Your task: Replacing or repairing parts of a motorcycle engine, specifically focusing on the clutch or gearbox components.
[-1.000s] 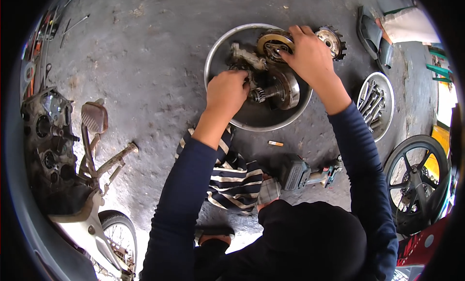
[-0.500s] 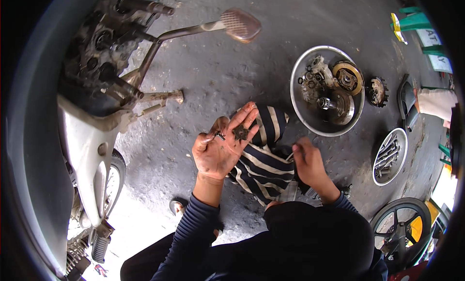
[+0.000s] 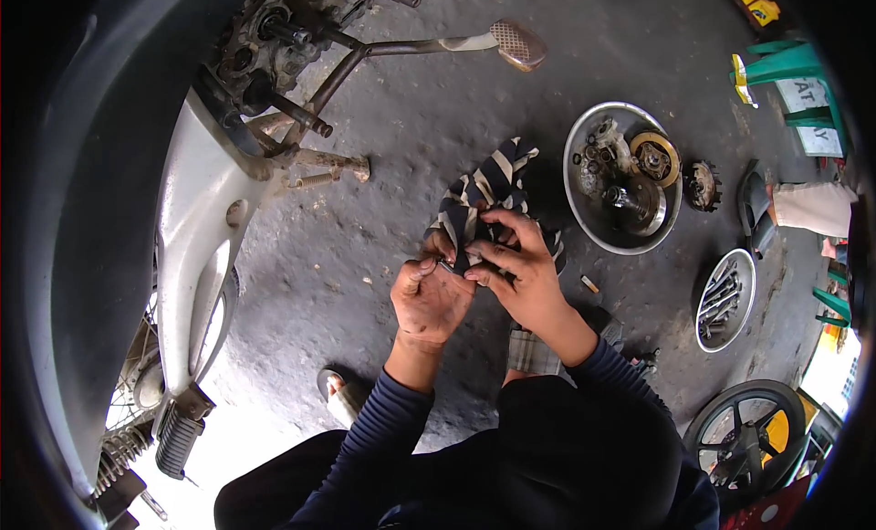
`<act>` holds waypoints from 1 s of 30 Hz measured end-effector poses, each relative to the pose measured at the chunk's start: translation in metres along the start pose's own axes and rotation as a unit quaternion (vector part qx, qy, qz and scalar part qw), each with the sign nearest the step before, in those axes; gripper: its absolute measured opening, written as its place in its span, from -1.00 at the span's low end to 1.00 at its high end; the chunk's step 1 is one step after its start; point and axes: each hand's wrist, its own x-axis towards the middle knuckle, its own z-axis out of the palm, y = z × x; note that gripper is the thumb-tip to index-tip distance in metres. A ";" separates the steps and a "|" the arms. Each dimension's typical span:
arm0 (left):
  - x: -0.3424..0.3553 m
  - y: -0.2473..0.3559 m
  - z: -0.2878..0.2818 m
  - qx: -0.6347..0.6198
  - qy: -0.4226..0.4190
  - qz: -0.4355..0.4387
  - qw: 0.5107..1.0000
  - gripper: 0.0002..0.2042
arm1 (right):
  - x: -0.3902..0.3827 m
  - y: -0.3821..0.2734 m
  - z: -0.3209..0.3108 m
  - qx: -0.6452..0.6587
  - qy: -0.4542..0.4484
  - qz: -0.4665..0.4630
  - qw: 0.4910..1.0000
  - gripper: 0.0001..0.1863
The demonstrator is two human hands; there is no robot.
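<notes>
My left hand (image 3: 427, 300) is palm up, its thumb bent toward the fingers over a small metal piece (image 3: 444, 265), perhaps a bolt. A navy and beige striped cloth (image 3: 497, 178) covers most of its fingertips. From the right, my right hand (image 3: 531, 288) pinches that cloth against the left fingers. The cloth's loose end stands out beyond both hands, above the floor. Whatever else lies on the left fingers is hidden beneath the fabric.
A metal basin (image 3: 570, 188) of greasy engine parts stands to the right, a toothed clutch part (image 3: 703, 185) beside it. Farther right is a bowl of tools (image 3: 750, 297). A motorbike frame (image 3: 196, 201) with a pedal (image 3: 520, 46) fills the left. Another person's foot (image 3: 757, 210) is at right.
The right hand has lifted the striped cloth onto the left fingers. A small dark toothed part, visible on those fingers before, is now covered. The view has shifted slightly.
</notes>
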 end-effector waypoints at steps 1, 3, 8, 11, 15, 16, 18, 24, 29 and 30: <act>0.000 0.000 -0.001 0.002 -0.001 -0.002 1.000 -0.78 | -0.003 0.002 0.000 0.021 -0.011 0.040 0.999 -0.62; 0.002 -0.001 -0.004 0.047 -0.002 0.010 0.999 -0.79 | -0.003 0.010 0.002 0.009 0.024 0.012 1.000 -0.63; 0.002 -0.007 0.001 0.072 0.005 0.012 0.997 -0.82 | -0.004 0.021 -0.005 0.084 0.062 0.136 0.985 -0.71; 0.005 0.001 -0.005 0.084 0.093 0.053 0.991 -0.80 | -0.009 0.039 -0.026 0.355 0.043 0.300 0.884 -0.75; 0.004 0.012 -0.035 0.199 0.131 0.010 0.971 -0.81 | -0.007 0.038 -0.029 0.343 0.045 0.320 0.882 -0.83; 0.007 0.007 -0.033 0.219 0.106 -0.001 0.970 -0.82 | -0.008 0.040 -0.026 0.358 0.069 0.319 0.875 -0.86; 0.013 -0.010 -0.014 0.342 0.135 -0.020 0.930 -0.88 | -0.006 0.040 -0.025 0.335 0.088 0.316 0.883 -0.86; 0.037 -0.035 0.018 0.663 0.088 -0.004 0.743 -0.86 | -0.002 0.029 -0.032 0.328 0.127 0.319 0.880 -0.88; 0.053 -0.033 0.015 0.747 0.008 0.008 0.665 -0.88 | -0.022 0.055 -0.043 0.237 0.120 0.287 0.920 -0.93; 0.055 -0.032 0.010 0.746 0.003 0.012 0.665 -0.88 | -0.026 0.063 -0.041 0.250 0.129 0.292 0.914 -0.93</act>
